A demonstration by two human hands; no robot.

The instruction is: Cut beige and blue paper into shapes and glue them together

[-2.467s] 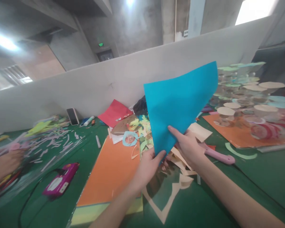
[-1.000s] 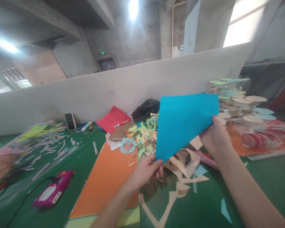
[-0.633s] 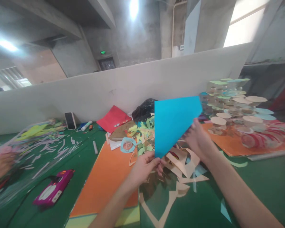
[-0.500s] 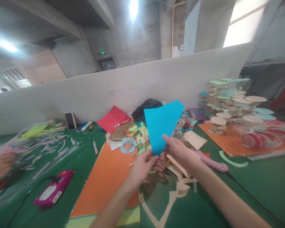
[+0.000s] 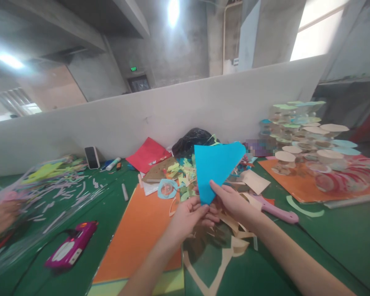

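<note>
A folded blue paper sheet (image 5: 216, 168) stands upright in the middle of the view, shaped like a triangle with its point down. My left hand (image 5: 189, 216) pinches its lower tip from the left. My right hand (image 5: 232, 201) grips the same tip from the right, thumb laid on the paper's face. Both hands hover over a heap of cut paper scraps (image 5: 185, 176) and beige offcuts (image 5: 234, 230) on the green table (image 5: 327, 238).
An orange sheet (image 5: 138, 234) lies at left-centre, a pink glue gun (image 5: 69, 250) beyond it. A pink-handled tool (image 5: 274, 209) lies right of my hands. Paper-topped cups (image 5: 308, 139) stand at right on another orange sheet. Another person's hand (image 5: 1, 216) is at far left. A white partition (image 5: 142, 111) backs the table.
The blue sheet went from a wide open sheet to a narrow folded triangle. My right hand came from its far right edge down to the lower tip beside my left hand.
</note>
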